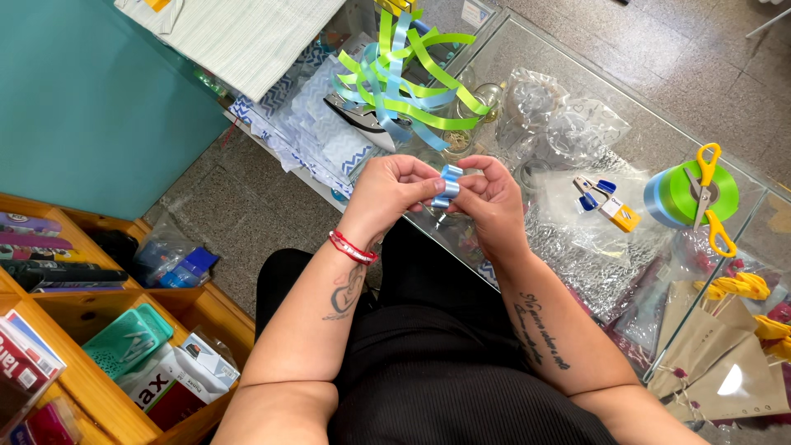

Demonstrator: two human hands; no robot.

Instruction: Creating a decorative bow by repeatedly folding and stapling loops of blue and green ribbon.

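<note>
A short piece of light blue ribbon [449, 185], folded into loops, sits between my two hands above the edge of a glass counter [577, 74]. My left hand [391, 188] pinches its left side with thumb and fingers. My right hand [486, 194] grips its right side, fingers curled around it. A red band circles my left wrist. Cut strips of green and blue ribbon [404, 74] lie piled on the counter just beyond my hands.
Yellow-handled scissors [709, 198] rest on stacked green and blue ribbon rolls [680, 194] at right. A small stapler [606, 202] and clear cellophane bags [560, 124] lie nearby. Wooden shelves [99, 330] with boxed goods stand at left. Brown paper bags [717, 354] show under the glass.
</note>
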